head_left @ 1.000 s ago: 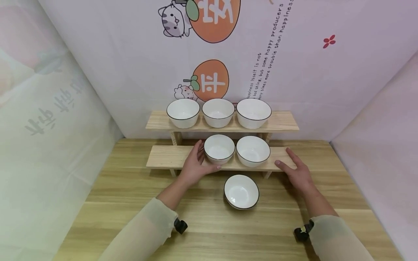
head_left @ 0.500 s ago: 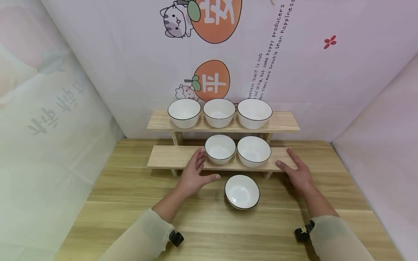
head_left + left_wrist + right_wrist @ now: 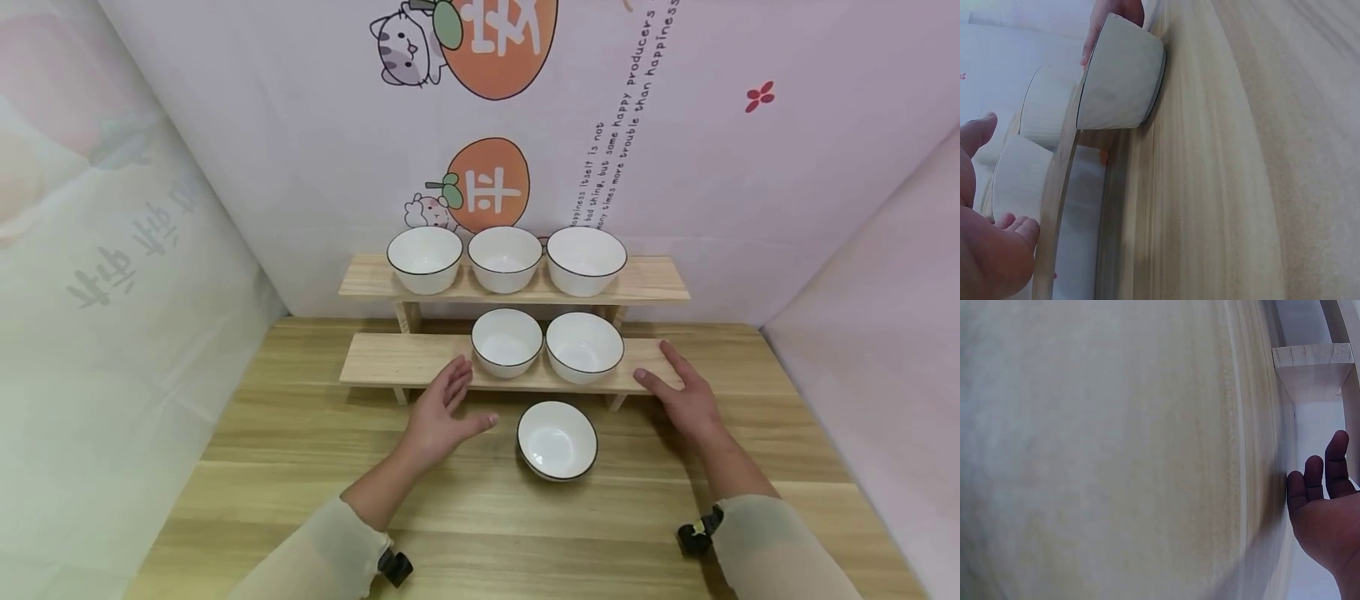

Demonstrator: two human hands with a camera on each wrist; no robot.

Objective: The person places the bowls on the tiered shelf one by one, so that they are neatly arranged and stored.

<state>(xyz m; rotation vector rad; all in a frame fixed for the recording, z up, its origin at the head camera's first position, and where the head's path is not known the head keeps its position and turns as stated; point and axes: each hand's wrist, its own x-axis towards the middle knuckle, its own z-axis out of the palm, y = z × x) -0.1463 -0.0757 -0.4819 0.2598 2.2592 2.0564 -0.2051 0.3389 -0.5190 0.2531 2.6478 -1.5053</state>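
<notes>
My left hand (image 3: 435, 423) hovers just in front of the lower shelf (image 3: 401, 360), fingers spread and nothing held. Closest to it is a white dark-rimmed bowl (image 3: 507, 343) on that shelf, touching or nearly touching a second bowl (image 3: 585, 348) on its right. On the table below, another white bowl (image 3: 557, 442), which may be a stack, stands right of my left thumb. My right hand (image 3: 690, 408) rests at the lower shelf's right end, thumb and index finger extended over the board. In the right wrist view, its other fingers (image 3: 1314, 478) reach out loosely beside the stand.
Three more white bowls stand in a row on the upper shelf (image 3: 652, 277): a left bowl (image 3: 425, 260), a middle bowl (image 3: 505, 260) and a right bowl (image 3: 587, 261). The two-tier wooden stand sits on a wood-grain table (image 3: 480, 533) before a printed backdrop (image 3: 637, 150).
My left hand has let go of the left bowl on the lower shelf and drawn back toward me, slightly left. The right hand keeps its place, and the bowls stay put.
</notes>
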